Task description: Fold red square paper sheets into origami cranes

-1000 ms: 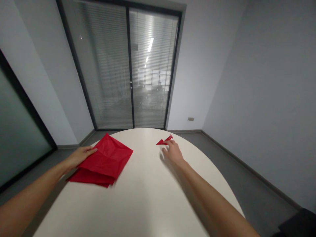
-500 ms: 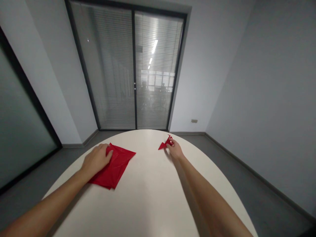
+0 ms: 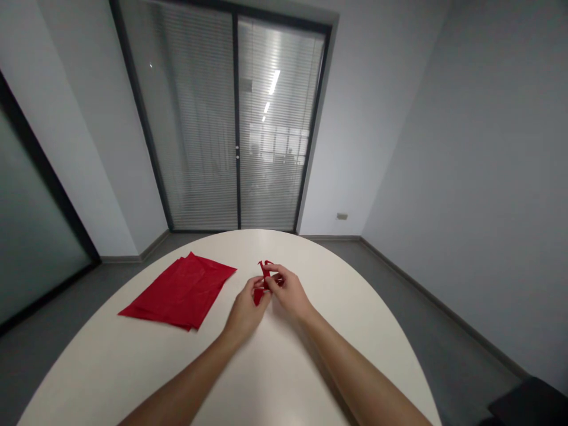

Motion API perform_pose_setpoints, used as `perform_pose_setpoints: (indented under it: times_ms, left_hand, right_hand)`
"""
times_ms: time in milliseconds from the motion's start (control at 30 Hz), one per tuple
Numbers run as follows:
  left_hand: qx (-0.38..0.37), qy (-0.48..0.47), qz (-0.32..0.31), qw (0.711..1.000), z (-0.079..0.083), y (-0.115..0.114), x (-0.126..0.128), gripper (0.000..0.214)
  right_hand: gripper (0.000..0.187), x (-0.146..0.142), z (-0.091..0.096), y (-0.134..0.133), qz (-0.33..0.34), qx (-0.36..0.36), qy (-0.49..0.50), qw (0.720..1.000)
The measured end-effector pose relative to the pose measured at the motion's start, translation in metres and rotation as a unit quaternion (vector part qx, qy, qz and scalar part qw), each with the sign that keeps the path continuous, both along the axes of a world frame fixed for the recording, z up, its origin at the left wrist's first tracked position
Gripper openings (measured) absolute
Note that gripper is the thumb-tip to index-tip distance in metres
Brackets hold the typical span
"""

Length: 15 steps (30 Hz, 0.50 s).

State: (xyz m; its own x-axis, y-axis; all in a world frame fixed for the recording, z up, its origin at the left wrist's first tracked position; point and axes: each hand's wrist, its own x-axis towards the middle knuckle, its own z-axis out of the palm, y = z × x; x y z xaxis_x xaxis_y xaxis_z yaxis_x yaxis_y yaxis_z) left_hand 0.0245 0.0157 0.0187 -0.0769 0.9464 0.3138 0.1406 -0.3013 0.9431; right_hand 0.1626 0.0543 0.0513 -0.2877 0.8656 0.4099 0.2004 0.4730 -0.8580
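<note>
A small folded red paper figure [image 3: 266, 274], like an origami crane, is held between my two hands over the middle of the table. My left hand [image 3: 246, 310] pinches its lower left part between thumb and fingers. From the right, my right hand [image 3: 288, 290] grips its other side, fingers bent around it. Two thin points of the figure stick up above the fingertips; much of its body is hidden by the hands. To the left, red paper sheets [image 3: 177, 293] lie flat in a loose stack, touched by neither hand.
The round white table [image 3: 146, 367] curves away in front of me. Beyond it stand a glass partition with blinds [image 3: 199, 130] and a plain wall with a socket plate [image 3: 342, 216]. A dark object [image 3: 532, 402], perhaps a chair, shows at lower right.
My left hand has left the red sheets and moved right to take hold of the paper figure. My right hand has brought the figure left and nearer to me.
</note>
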Motion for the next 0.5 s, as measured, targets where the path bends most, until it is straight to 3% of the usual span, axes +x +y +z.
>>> perform_pose_setpoints:
  times_ms: [133,267,400,500]
  left_hand:
    - [0.005,-0.034,-0.022,0.999,-0.017,0.003,-0.005,0.036]
    - [0.015,-0.054,0.011,0.998,-0.021,0.007,-0.010,0.033]
    - [-0.015,-0.032,0.045,0.998,-0.013,0.008,-0.012,0.022]
    - [-0.016,-0.004,0.021,1.000,-0.006,0.005,-0.009,0.026]
  right_hand:
    - [0.041,0.005,-0.008,-0.015,0.028,0.012,0.027,0.999]
    - [0.047,0.008,-0.017,-0.019,0.050,0.011,0.025,0.998]
    - [0.028,0.006,-0.026,-0.015,-0.026,0.048,-0.035,0.998]
    - [0.017,0.006,-0.031,-0.008,-0.100,0.058,-0.027,0.993]
